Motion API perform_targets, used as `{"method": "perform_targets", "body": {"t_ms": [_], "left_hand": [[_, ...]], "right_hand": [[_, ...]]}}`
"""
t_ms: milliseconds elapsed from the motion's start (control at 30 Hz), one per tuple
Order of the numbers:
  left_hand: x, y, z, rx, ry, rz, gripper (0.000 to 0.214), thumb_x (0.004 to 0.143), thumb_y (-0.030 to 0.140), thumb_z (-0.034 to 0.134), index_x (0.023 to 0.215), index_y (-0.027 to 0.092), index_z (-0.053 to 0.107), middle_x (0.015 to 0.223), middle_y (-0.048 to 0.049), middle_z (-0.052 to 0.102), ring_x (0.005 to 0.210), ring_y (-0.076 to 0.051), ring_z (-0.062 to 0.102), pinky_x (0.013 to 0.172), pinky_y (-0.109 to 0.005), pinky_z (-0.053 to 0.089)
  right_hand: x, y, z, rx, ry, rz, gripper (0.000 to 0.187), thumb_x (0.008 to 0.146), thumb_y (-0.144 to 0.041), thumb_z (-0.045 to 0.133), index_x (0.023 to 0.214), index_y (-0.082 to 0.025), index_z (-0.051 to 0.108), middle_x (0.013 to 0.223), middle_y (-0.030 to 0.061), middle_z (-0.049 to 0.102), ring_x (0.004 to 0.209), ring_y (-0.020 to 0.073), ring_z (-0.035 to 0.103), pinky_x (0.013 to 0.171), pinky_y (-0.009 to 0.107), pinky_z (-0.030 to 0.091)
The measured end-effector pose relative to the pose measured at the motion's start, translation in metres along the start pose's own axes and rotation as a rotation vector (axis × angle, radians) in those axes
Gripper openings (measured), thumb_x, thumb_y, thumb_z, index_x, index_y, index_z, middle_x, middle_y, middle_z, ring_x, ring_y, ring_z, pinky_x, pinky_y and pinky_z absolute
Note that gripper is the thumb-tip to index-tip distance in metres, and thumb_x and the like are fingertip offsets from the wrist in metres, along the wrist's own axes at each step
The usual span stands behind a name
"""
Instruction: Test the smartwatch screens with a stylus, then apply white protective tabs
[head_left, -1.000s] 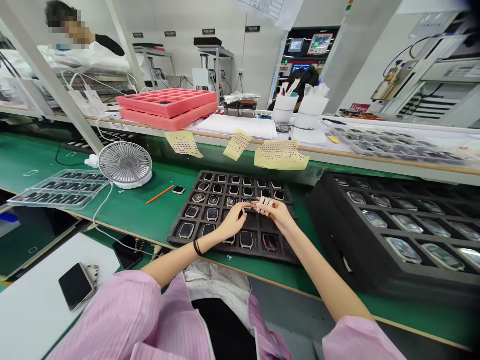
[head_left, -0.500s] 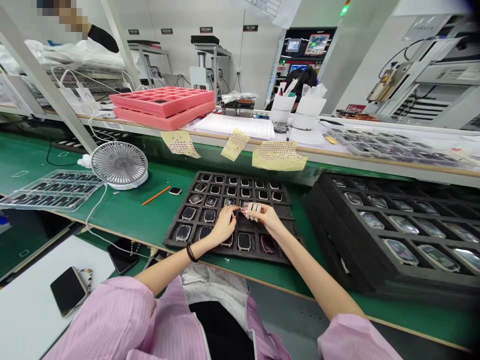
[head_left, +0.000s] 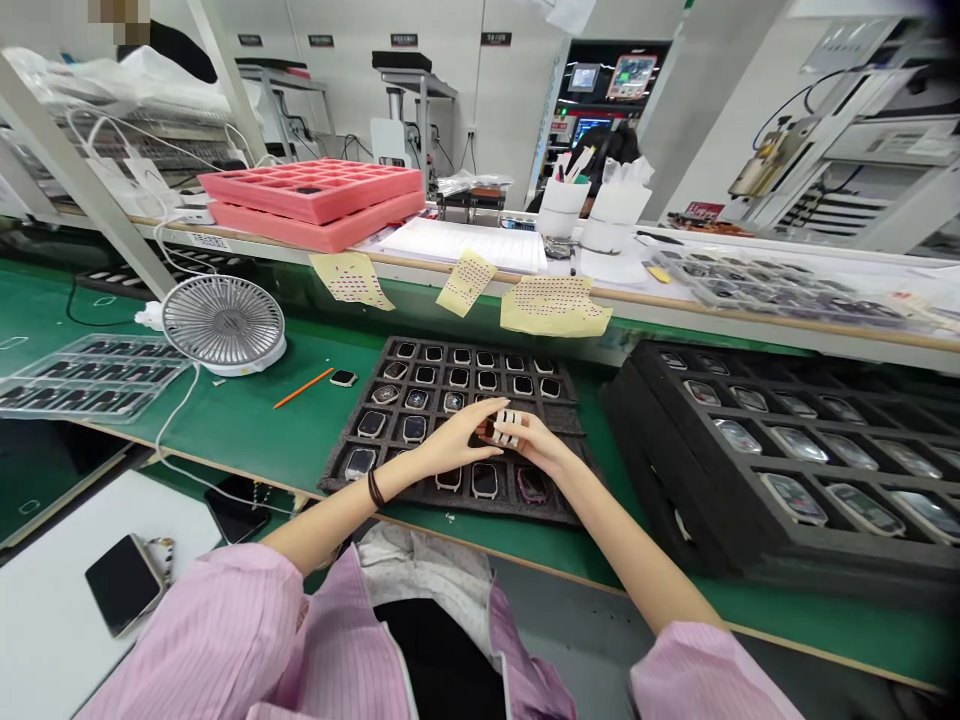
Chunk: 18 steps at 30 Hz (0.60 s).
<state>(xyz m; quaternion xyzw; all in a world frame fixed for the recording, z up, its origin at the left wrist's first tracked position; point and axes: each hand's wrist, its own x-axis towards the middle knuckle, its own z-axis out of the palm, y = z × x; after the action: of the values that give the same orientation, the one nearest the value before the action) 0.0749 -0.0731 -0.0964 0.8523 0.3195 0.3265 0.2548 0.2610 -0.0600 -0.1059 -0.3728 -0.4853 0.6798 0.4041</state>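
Both my hands meet above a dark grey foam tray (head_left: 559,412) that holds watch cases with dark screens in rows of square pockets. My left hand (head_left: 450,442) curves toward the right one, its thumb and fingers apart. Closed fingers of my right hand (head_left: 529,438) carry white bands with dark gaps; whether these are finger covers or stacked parts is unclear. A small dark patch shows between the hands, too hidden to name. Near the tray's front right lies a purple-rimmed watch case (head_left: 532,485), beside a silver-rimmed watch case (head_left: 484,481).
Stacked black foam trays (head_left: 705,480) with watches stand on the right. Left are a grey fan (head_left: 225,322), an orange stick (head_left: 304,388), a single watch case (head_left: 343,378) and a clear tray (head_left: 161,408). Pink foam trays (head_left: 322,205) sit on the shelf above. A phone (head_left: 124,585) lies lower left.
My left hand has shifted right and opened its thumb from its fingers, now overlapping the right hand's fingertips. The right hand stays almost in place. The whole view has shifted slightly.
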Motion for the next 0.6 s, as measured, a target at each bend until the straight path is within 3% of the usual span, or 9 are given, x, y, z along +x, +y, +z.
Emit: {"method": "perform_targets", "body": {"t_ms": [100,267,400,600], "left_hand": [[0.009,-0.001,-0.003,-0.062,-0.010,0.025,0.052,0.080,0.019,0.067,0.131,0.021,0.053,0.131,-0.0105,0.062,0.118,-0.024,0.061,0.101,-0.037,0.049],[0.015,-0.005,-0.007,0.048,0.065,0.035,0.053,0.074,0.016,0.070,0.126,0.021,0.058,0.126,-0.0085,0.065,0.115,-0.025,0.062,0.100,-0.038,0.049],[0.014,-0.008,-0.010,0.172,0.083,-0.004,0.052,0.074,0.015,0.069,0.124,0.020,0.059,0.126,-0.0098,0.066,0.116,-0.026,0.061,0.102,-0.040,0.048],[0.006,-0.023,-0.002,0.186,-0.104,-0.093,0.051,0.073,0.019,0.072,0.123,0.019,0.062,0.125,-0.0115,0.067,0.115,-0.028,0.063,0.103,-0.042,0.047]], "right_hand": [[-0.004,0.001,0.002,-0.002,-0.016,-0.003,0.047,0.053,-0.051,0.086,0.085,-0.019,0.073,0.086,0.0104,0.077,0.083,0.0299,0.074,0.074,0.042,0.061],[-0.004,0.002,-0.006,-0.045,0.061,-0.056,0.047,0.074,-0.056,0.069,0.105,-0.021,0.068,0.093,0.0096,0.075,0.084,0.0266,0.072,0.072,0.042,0.061],[0.000,0.005,-0.025,-0.360,0.209,-0.251,0.051,0.086,-0.050,0.052,0.130,-0.025,0.053,0.103,0.0078,0.071,0.094,0.0240,0.067,0.084,0.044,0.056],[-0.005,0.019,-0.031,-0.663,0.298,-0.351,0.047,0.082,-0.049,0.060,0.123,-0.027,0.064,0.104,0.0065,0.060,0.107,0.0265,0.055,0.107,0.047,0.036]]}}
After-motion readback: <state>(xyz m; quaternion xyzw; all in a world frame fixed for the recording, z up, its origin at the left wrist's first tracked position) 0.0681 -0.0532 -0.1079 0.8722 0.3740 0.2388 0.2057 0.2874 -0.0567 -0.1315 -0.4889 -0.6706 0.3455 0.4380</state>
